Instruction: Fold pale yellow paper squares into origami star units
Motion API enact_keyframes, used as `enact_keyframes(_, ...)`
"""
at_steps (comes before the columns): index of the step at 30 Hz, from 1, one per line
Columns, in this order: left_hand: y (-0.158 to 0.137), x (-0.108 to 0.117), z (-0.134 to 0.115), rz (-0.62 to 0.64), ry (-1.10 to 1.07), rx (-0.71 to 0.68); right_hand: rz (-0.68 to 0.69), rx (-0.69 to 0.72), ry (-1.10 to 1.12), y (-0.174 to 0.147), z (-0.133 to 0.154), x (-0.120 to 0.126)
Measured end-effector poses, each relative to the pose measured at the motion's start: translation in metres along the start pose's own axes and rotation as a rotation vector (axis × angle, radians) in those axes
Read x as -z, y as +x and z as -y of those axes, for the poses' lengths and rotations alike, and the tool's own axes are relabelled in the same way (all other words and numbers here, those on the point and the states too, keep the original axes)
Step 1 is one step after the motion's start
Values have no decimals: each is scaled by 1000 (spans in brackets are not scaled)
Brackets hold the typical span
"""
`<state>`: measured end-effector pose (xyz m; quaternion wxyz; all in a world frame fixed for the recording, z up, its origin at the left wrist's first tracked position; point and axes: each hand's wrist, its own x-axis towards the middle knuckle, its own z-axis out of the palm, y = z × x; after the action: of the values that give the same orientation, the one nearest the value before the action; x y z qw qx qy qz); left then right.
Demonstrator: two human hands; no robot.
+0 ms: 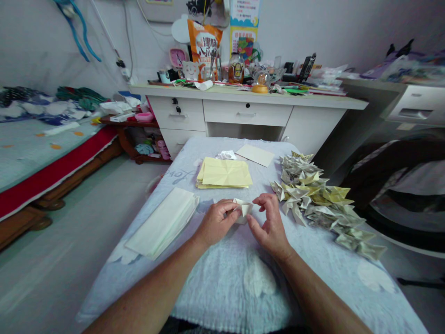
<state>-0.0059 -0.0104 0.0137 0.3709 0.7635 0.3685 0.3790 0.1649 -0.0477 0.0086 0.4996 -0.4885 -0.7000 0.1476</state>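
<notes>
A small folded piece of pale paper (244,209) sits between my two hands above a table covered with a light blue cloth (222,278). My left hand (217,222) pinches the piece's left side with thumb and fingers. My right hand (269,225) touches its right side, fingers curled over it. A stack of yellow paper sheets (224,174) lies just beyond the hands. A pile of several finished folded paper pieces (320,199) stretches along the table's right side.
A stack of white sheets (163,222) lies at the table's left edge. A single cream sheet (255,154) and a crumpled scrap (225,155) lie at the far end. Behind stands a cluttered white desk (243,111); a bed (38,153) is on the left.
</notes>
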Motion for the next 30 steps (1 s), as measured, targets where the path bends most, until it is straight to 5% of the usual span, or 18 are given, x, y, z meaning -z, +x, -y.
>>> enact_keyframes(30,0,-4,-1,-109,161,-46,93,77,8,0,7,-3)
